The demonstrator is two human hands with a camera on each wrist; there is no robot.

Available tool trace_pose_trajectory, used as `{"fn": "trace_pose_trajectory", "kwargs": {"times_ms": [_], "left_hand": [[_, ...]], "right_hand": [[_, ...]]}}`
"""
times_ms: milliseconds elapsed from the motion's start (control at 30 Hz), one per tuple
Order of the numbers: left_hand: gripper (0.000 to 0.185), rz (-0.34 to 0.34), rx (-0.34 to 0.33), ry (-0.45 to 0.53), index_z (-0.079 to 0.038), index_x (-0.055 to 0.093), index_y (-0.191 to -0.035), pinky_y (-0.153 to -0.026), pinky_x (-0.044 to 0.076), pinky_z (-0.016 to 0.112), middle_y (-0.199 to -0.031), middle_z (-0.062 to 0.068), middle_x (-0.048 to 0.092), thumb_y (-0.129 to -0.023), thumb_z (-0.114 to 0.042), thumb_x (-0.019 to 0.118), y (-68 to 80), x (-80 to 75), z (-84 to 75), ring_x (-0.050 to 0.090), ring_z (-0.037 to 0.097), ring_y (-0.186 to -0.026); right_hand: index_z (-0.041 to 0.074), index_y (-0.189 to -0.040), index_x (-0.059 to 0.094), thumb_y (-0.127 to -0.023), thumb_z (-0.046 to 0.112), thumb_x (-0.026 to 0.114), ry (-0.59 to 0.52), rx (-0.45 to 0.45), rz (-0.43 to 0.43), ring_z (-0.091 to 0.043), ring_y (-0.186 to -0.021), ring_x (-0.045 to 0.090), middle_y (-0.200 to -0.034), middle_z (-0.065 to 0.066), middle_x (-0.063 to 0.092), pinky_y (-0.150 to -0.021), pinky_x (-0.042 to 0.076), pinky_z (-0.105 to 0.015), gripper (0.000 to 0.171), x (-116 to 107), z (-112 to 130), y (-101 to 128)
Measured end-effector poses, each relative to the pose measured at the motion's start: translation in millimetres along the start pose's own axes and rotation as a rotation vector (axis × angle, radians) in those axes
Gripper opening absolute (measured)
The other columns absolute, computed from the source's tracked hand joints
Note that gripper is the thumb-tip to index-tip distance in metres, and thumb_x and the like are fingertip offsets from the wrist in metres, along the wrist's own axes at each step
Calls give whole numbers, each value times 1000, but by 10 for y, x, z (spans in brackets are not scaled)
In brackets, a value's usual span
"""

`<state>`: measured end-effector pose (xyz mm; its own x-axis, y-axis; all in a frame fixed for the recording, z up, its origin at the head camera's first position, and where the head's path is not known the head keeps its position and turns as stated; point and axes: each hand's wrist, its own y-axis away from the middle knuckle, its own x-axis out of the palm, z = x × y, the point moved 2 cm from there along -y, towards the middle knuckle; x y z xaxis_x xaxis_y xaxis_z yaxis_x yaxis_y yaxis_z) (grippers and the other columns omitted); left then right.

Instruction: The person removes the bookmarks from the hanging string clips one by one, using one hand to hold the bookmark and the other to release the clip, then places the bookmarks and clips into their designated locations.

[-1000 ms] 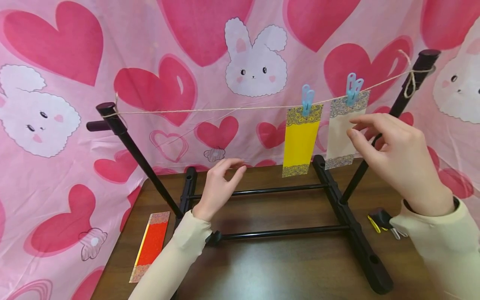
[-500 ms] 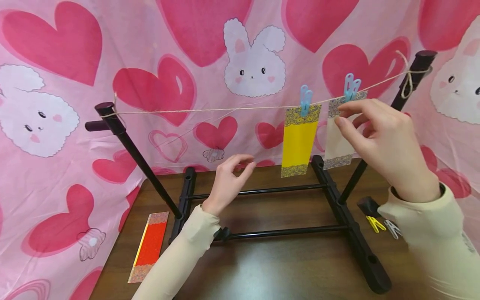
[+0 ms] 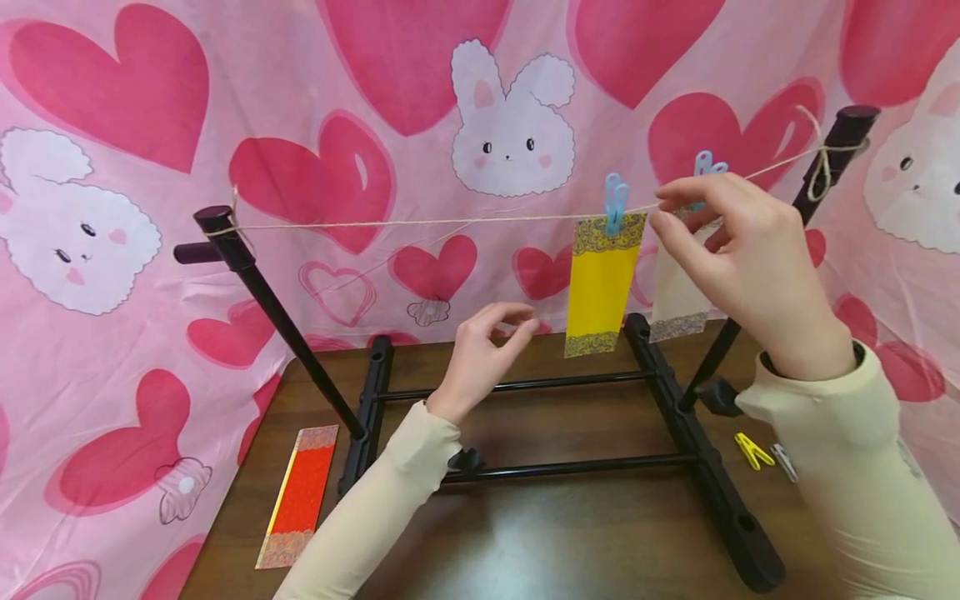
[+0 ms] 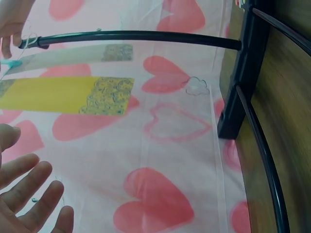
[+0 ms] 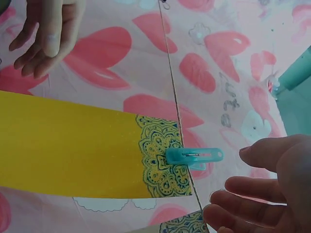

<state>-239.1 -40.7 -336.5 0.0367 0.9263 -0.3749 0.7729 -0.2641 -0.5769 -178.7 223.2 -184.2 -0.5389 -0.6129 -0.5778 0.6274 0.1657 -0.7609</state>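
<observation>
Up on the string (image 3: pixel 420 222), over toward the right post of the black rack (image 3: pixel 705 467): cream card (image 3: pixel 675 296), pegged by a blue clip (image 3: pixel 705 162) mostly hidden behind the right hand (image 3: pixel 738 250). Thumb and fingers spread apart around the card's top edge, not clamped on anything as far as the wrist view shows. Just beside it, a yellow card (image 3: pixel 602 283) on its own blue peg (image 3: pixel 615 202). Left hand (image 3: pixel 487 358) lower down in mid-air, loosely curled, holding nothing.

Biggest risk imo: tugging that slack string and setting both cards swinging. Could also squeeze the clip with nothing supporting the cream card, so down onto the table (image 3: pixel 570 542). Might bump the yellow card's peg too, being that close. Off to the sides, a red card (image 3: pixel 300 496) and a yellow clip (image 3: pixel 752 450) lying flat, well clear.
</observation>
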Motion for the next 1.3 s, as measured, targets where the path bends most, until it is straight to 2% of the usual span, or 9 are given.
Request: {"fn": "trace_pose_trajectory", "kwargs": {"times_ms": [100, 167, 300, 400, 700, 867, 1033, 1167, 1300], "left_hand": [[24, 9, -3, 12, -12, 75, -121, -92, 59, 40, -112, 1, 74, -98, -20, 74, -39, 55, -28, 67, 13, -98], [25, 10, -3, 16, -12, 75, -121, -93, 59, 36, -113, 2, 74, -98, -19, 75, -67, 85, -43, 67, 13, -98], [25, 16, -12, 34, -11, 74, -121, -92, 58, 31, -115, 6, 74, -97, -18, 76, -115, 150, -36, 67, 14, -98], [27, 36, -27, 56, -11, 74, -122, -93, 58, 30, -116, 4, 73, -98, -22, 75, -141, 211, -25, 67, 12, -100], [29, 70, -51, 94, -12, 73, -123, -91, 59, 32, -117, 1, 72, -97, -26, 76, -192, 336, -88, 67, 15, -99], [27, 69, -32, 95, -9, 74, -122, -92, 59, 37, -114, 4, 73, -97, -21, 76, -227, 368, -112, 67, 16, -98], [24, 72, -22, 94, -8, 74, -120, -89, 59, 30, -111, 4, 75, -98, -18, 75, -244, 400, -112, 67, 14, -95], [22, 66, -32, 105, -8, 75, -117, -90, 59, 32, -108, 5, 75, -98, -18, 74, -250, 434, -120, 67, 15, -94], [20, 62, -55, 116, -7, 76, -114, -88, 58, 26, -103, 6, 74, -99, -20, 74, -253, 458, -134, 66, 16, -91]], "right_hand": [[7, -130, 71, -96, 17, 75, -21, 4, 1, 16, -90, 50, -117, -11, 73, -76, 40, -4, 35, 22, 11, -45], [10, -132, 70, -97, 19, 75, -34, 16, 9, 15, -89, 52, -120, -9, 73, -76, 41, -4, 37, 46, 22, -81], [11, -136, 68, -99, 23, 73, -55, 36, 31, -4, -92, 65, -126, -8, 72, -77, 43, -5, 40, 93, 42, -146], [10, -139, 66, -100, 24, 71, -61, 49, 54, -21, -92, 69, -129, -9, 71, -78, 42, -6, 42, 125, 50, -176], [14, -147, 59, -103, 28, 66, -93, 93, 122, -29, -94, 73, -139, -8, 67, -75, 43, -3, 47, 208, 64, -232], [14, -146, 60, -103, 31, 64, -98, 101, 136, -29, -92, 74, -140, -7, 66, -73, 44, -4, 46, 244, 71, -260], [15, -146, 60, -104, 31, 63, -110, 116, 140, -29, -95, 75, -139, -8, 67, -71, 45, -5, 45, 264, 81, -261], [14, -147, 59, -105, 31, 62, -138, 136, 139, -32, -93, 75, -134, -12, 70, -69, 45, -4, 46, 271, 85, -261], [14, -147, 60, -105, 31, 62, -159, 158, 138, -9, -77, 73, -129, -13, 71, -69, 47, -6, 45, 288, 80, -272]]}}
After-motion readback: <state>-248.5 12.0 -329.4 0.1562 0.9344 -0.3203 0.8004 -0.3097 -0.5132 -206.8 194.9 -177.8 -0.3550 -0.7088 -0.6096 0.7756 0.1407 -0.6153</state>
